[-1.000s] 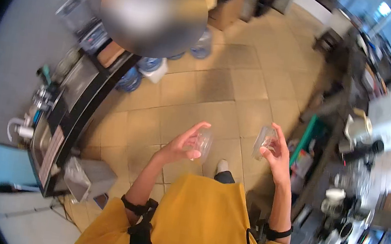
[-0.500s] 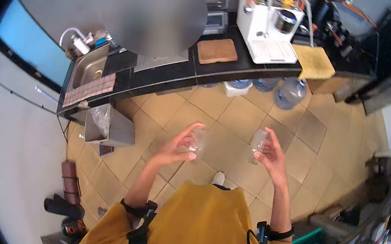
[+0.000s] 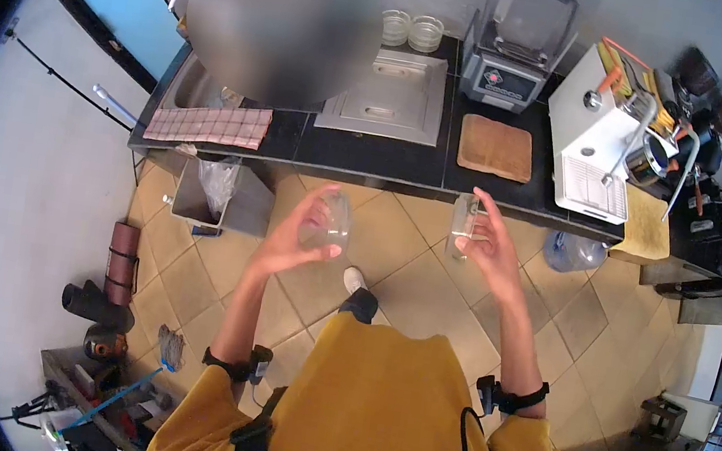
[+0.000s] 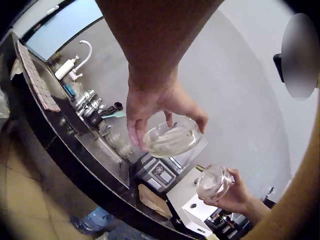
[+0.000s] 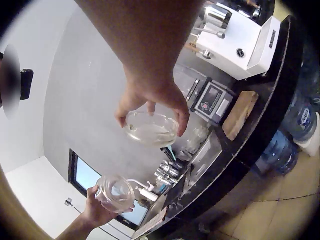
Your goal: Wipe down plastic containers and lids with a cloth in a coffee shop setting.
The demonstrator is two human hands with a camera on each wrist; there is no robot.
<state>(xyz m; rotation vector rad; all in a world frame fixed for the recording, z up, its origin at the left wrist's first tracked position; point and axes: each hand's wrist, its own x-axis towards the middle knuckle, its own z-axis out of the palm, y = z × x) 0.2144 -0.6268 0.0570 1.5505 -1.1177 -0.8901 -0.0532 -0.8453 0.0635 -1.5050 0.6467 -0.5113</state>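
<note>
My left hand (image 3: 290, 234) grips a low, round, clear glass dish (image 3: 338, 222) by its edges, thumb on one side and fingers on the other. In the left wrist view the dish (image 4: 172, 142) hangs tilted under the hand (image 4: 152, 95). A second clear glass dish (image 3: 460, 226) is held the same way in my right hand (image 3: 494, 249). The right wrist view shows that dish (image 5: 152, 134) below the hand (image 5: 150, 90). Both dishes are up in the air over the floor, apart from each other, just short of the counter.
The black counter (image 3: 289, 143) ahead carries a checked cloth (image 3: 209, 124), a steel drainer plate (image 3: 388, 100), stacked glass dishes (image 3: 426, 33), a blender (image 3: 501, 79), a brown folded cloth (image 3: 495, 148) and a white espresso machine (image 3: 579, 118). A grey bin (image 3: 245, 200) stands below left.
The view has turned from the room's open floor to face the counter, which is now closer. Both hands have kept hold of their glass dishes.
</note>
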